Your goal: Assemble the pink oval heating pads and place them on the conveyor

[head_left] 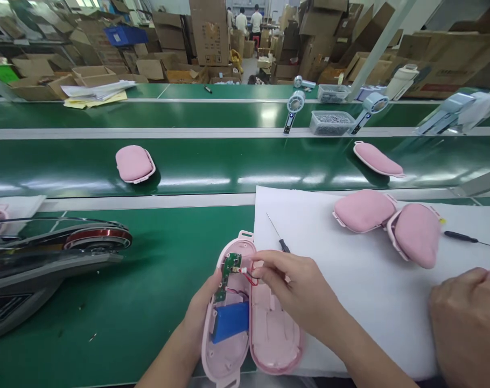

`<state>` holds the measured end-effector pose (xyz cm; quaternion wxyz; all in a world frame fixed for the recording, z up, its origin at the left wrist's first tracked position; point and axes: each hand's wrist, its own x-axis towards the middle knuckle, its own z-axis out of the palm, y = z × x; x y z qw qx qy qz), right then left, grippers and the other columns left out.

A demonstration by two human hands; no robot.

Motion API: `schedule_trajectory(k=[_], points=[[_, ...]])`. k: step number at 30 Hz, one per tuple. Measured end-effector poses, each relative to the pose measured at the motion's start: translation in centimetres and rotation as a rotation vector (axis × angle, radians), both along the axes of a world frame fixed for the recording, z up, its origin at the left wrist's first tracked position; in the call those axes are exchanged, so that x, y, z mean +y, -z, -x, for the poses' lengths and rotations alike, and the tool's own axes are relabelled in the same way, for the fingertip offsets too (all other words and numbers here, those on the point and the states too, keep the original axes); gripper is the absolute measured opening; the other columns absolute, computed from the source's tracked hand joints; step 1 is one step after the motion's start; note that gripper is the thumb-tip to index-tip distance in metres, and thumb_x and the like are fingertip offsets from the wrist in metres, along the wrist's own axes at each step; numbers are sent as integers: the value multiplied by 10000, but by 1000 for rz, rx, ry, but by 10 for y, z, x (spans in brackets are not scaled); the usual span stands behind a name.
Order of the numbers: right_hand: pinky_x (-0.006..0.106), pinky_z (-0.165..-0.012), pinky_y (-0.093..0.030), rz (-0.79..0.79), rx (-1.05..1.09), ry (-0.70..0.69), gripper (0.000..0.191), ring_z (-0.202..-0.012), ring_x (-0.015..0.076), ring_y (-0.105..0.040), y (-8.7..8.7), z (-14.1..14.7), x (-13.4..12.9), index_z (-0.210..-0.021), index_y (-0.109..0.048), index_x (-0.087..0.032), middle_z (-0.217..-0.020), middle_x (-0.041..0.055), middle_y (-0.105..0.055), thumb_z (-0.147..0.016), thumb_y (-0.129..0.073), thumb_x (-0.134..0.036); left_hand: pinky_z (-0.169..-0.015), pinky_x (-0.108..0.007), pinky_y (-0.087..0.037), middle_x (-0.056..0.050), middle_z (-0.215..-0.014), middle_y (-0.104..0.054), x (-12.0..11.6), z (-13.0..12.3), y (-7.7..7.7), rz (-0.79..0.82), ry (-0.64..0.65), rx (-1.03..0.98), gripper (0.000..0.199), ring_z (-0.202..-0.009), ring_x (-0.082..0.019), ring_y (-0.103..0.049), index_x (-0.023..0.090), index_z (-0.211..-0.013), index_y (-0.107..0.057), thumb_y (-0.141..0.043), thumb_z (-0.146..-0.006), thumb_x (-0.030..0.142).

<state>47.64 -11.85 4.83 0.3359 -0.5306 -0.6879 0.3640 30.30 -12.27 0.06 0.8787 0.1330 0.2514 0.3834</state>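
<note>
Case (229,361), pink and opened into two halves lying side by side, is held at the near middle of the scene, over the left edge of the white sheet (374,302). The left half is held at its left side by the left hand (200,304), and the grip of this hand is clamped on the case. In this half, a green board (229,268) is seen toward the far end, and a blue block (231,321) is placed nearer. By the right hand (296,277), thin red wires (252,281) are held just beside the white plug (243,270); its grip is clamped on the wires.

On the sheet, one screwdriver (284,246) is seen just beyond the right hand. At the right, two closed pods (365,210) are laid touching each other, and a second driver (461,236) is placed near them. At the near right, a hand of another person (467,318) is partly shown.

On the left of the green counter (168,323), a dark device (47,269) is seen. On the belt (229,161) beyond, one pink pod (134,164) is placed at left and another pod (377,158) at right. Farther, a tub (331,124) is set between two blue fans (295,101).
</note>
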Motion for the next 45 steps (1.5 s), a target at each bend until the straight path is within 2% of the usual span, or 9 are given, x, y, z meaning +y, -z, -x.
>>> schedule_trajectory(k=[8, 17, 20, 22, 27, 29, 33, 36, 45], points=[[224, -532, -503, 207, 274, 154, 173, -608, 118, -615, 4, 5, 0, -941, -680, -252, -732, -27, -668, -801, -583, -222, -1050, -472, -362, -143, -1195, -669, 7, 2, 2, -171, 32, 54, 506, -1203, -367, -538, 130, -1188, -649, -598, -824, 479], [244, -594, -532, -483, -256, 39, 196, -713, 152, -672, 14, 5, -2, -1011, -648, -203, -846, 42, -726, -926, -479, -149, -1106, -412, -328, -105, -1274, -632, 2, -2, 0, -159, -34, 38, 524, -1298, -338, -455, 157, -1239, -616, -675, -773, 390], [259, -537, -490, -548, -381, 90, 239, -669, 170, -667, 18, 6, -4, -1083, -631, -162, -805, 68, -712, -952, -431, -166, -1094, -436, -345, -107, -1253, -646, 0, -3, -2, -133, -26, 17, 561, -1280, -339, -477, 174, -1273, -587, -671, -772, 412], [256, -491, -456, -390, -312, 158, 230, -569, 152, -629, 14, 7, -4, -1048, -637, -177, -750, 45, -694, -943, -434, -197, -1082, -450, -356, -116, -1218, -667, -1, -3, -2, -123, -6, -13, 532, -1240, -334, -522, 173, -1258, -598, -658, -787, 414], [203, -454, -422, 415, 296, 151, 203, -499, 95, -565, -2, 11, 1, -1043, -593, -210, -756, -15, -654, -864, -526, -276, -1043, -432, -390, -112, -1039, -742, -4, 2, -1, -55, 59, -49, 371, -1094, -310, -631, 144, -1080, -706, -609, -836, 407], [204, -493, -422, 545, 390, 140, 199, -518, 92, -548, -6, 12, 2, -1004, -599, -191, -689, -34, -608, -824, -569, -269, -1021, -423, -408, -98, -958, -760, -5, 4, -1, -24, 43, -43, 350, -1041, -298, -657, 146, -1034, -724, -590, -851, 412], [221, -522, -370, 490, 324, 99, 161, -547, 89, -437, -11, 15, -1, -753, -593, -185, -620, -52, -482, -837, -545, -314, -971, -403, -451, -70, -841, -769, -9, 5, -3, -26, 22, -13, 313, -914, -270, -699, 165, -981, -739, -611, -840, 413], [236, -483, -242, 423, 199, -13, 292, -534, 90, -293, -13, 17, -5, -567, -416, -194, -555, -64, -336, -848, -468, -254, -944, -405, -475, -77, -862, -769, -11, 4, -3, -32, 10, 58, 317, -918, -274, -698, 173, -1005, -730, -620, -833, 416], [244, -448, -197, 450, 63, -51, 219, -486, 91, -263, -8, 23, 2, -513, -365, -202, -501, -71, -301, -715, -433, -150, -1006, -446, -436, -112, -1114, -713, -17, -5, -7, -181, -81, 174, 624, -1076, -328, -634, 215, -1290, -568, -699, -748, 496]])
